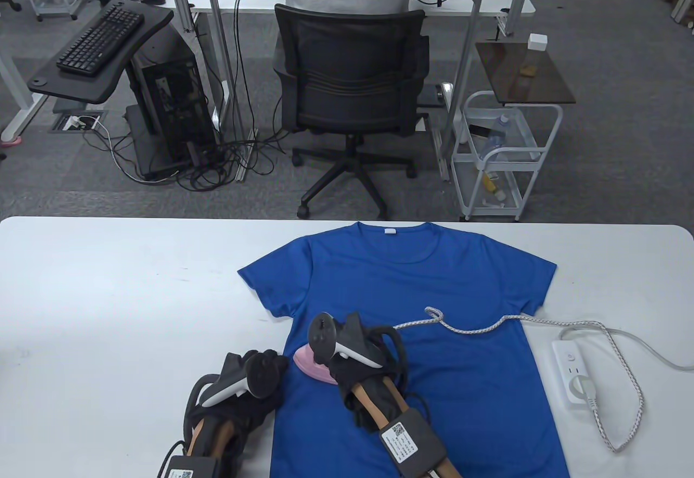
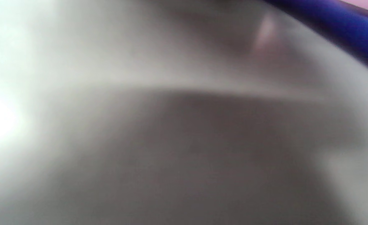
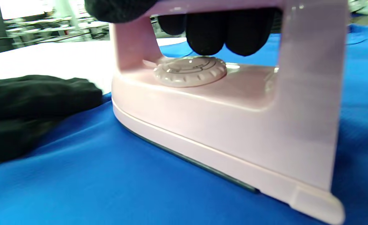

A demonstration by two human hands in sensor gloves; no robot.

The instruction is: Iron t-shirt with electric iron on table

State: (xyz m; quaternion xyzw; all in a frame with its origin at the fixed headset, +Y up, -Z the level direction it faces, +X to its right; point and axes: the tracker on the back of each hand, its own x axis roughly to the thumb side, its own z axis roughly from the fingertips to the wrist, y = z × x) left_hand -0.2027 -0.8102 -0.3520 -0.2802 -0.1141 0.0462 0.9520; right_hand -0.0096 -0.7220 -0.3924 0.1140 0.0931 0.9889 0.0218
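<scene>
Blue knit, the t-shirt (image 1: 423,337) lies flat on the white counter (image 1: 108,293), neck away from the person. The pink iron (image 1: 313,365) sits on its left side, under the right hand (image 1: 347,356); the left hand (image 1: 255,377) rests at the shirt's edge, likely to keep the cloth taut. The left wrist view is blurred; that hand's fingers cannot be told. In the right wrist view, gloved fingers (image 3: 207,34) wrap the iron's handle, sole flat on the fabric.

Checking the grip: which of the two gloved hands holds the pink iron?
The right hand: its fingers wrap the pink iron handle. The left hand rests flat at the blue t-shirt edge.
</scene>
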